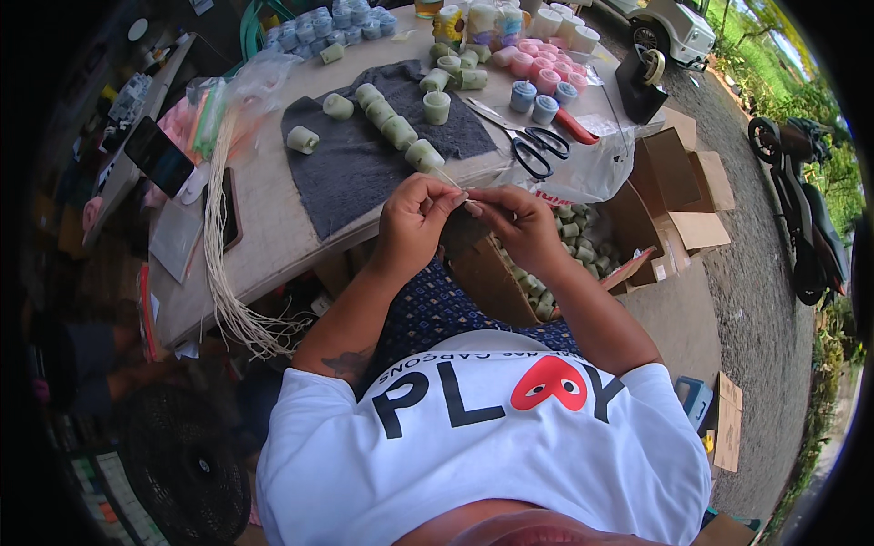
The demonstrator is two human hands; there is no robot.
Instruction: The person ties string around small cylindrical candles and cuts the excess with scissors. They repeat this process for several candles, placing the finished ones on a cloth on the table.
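My left hand and my right hand meet at the table's near edge, fingertips pinched together on a thin white wick. The wick runs up to the nearest pale green candle in a slanting row of several small candles. This row lies on a dark grey cloth. Other green candles rest on the cloth, including one standing upright and one at its left side. My fingers hide the wick's end.
Black-handled scissors and a red-handled tool lie right of the cloth. Pink candles and blue candles stand behind. A wick bundle hangs over the left edge. Below my right arm, a cardboard box holds green candles.
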